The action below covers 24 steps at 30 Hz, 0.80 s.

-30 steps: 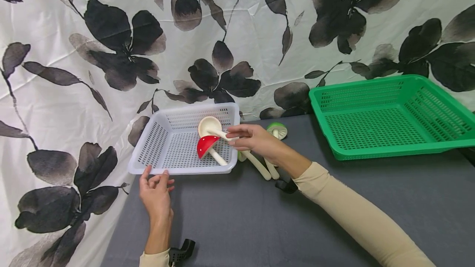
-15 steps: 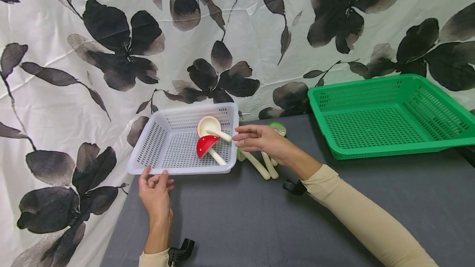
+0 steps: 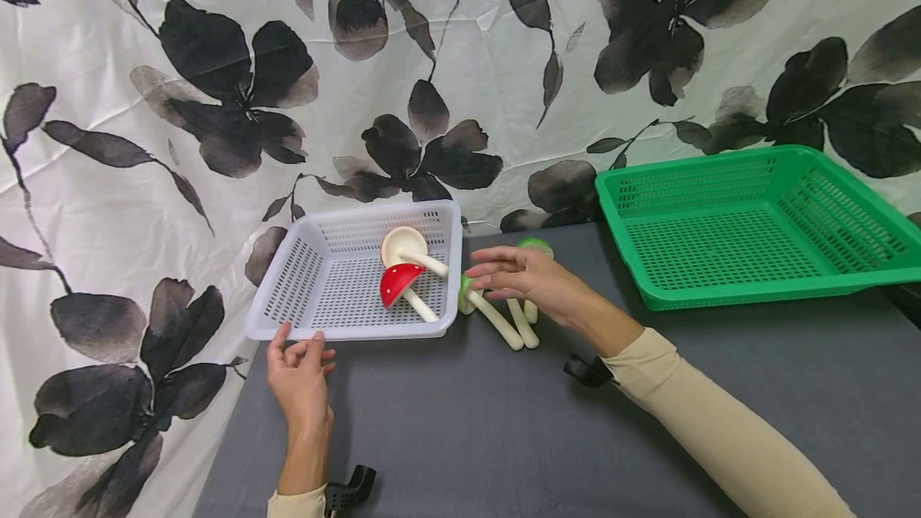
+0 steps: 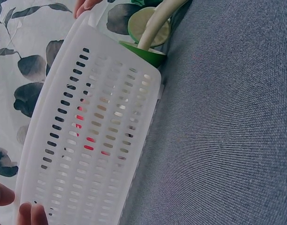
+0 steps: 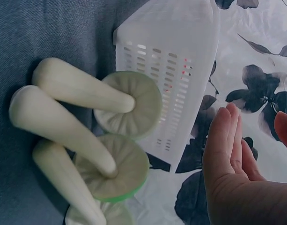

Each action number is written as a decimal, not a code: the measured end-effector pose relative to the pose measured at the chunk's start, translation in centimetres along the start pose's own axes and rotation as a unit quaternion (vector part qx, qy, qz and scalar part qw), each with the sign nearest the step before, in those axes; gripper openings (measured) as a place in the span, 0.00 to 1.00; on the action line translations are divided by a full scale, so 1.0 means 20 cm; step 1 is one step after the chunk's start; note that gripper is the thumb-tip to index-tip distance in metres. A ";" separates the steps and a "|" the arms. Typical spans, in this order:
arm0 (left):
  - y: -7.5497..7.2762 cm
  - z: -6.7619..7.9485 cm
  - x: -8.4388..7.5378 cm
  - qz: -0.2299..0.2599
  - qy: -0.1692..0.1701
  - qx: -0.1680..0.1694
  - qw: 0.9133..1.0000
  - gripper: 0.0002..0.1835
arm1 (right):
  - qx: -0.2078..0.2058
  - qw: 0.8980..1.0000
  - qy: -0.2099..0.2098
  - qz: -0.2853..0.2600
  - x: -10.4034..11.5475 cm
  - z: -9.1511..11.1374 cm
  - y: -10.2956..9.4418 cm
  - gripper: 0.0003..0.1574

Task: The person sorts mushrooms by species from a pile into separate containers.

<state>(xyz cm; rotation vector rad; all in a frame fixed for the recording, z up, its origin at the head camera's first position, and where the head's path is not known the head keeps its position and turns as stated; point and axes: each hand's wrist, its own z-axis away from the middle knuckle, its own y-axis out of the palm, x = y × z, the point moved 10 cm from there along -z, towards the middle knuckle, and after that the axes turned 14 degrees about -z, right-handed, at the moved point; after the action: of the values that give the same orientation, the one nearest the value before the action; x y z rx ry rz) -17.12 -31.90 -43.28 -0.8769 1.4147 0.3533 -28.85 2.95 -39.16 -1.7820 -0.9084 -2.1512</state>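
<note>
Two toy mushrooms lie in the white basket (image 3: 338, 330): a red-capped mushroom (image 3: 400, 284) with white dots, and a mushroom with its cream underside up (image 3: 404, 248). At the basket's front left rim, the fingertips of my left hand (image 3: 301, 382) touch the edge. My right hand (image 3: 528, 278) hovers right of the basket, fingers extended, with nothing held. Below it, three green-capped mushrooms (image 5: 113, 166) lie on the cloth beside the basket, stems pointing toward me. In the head view my right hand partly covers them.
A large green basket (image 3: 763, 294) stands at the back right; no contents show in it. Dark grey cloth (image 3: 460, 430) covers the table. Behind hangs a white curtain (image 3: 237, 238) with black flowers, close along the white basket's back.
My right hand has drawn back to the right, away from the stem of the cream-underside mushroom, and now hangs over the green ones. My left hand stays at the rim.
</note>
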 end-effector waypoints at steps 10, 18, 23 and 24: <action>-0.01 0.00 0.00 0.006 -0.004 -0.007 1.000 0.33 | -0.011 1.000 0.001 -0.003 0.00 0.05 -0.05 0.37; -0.01 -0.01 0.00 0.013 -0.010 -0.001 1.000 0.34 | -0.034 0.999 0.006 -0.002 -0.01 0.08 -0.10 0.37; -0.01 -0.01 0.00 0.004 -0.008 0.000 1.000 0.34 | -0.037 0.999 0.002 -0.013 0.00 0.10 -0.12 0.35; -0.01 -0.01 0.00 0.003 -0.007 0.000 1.000 0.34 | -0.038 0.999 0.003 -0.017 0.00 0.10 -0.12 0.34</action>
<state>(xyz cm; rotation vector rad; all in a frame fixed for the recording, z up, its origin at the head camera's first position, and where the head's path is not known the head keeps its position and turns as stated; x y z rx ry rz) -17.19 -32.08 -43.15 -0.8692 1.4053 0.3641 -28.44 6.00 -39.74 -1.8074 -0.8720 -2.2386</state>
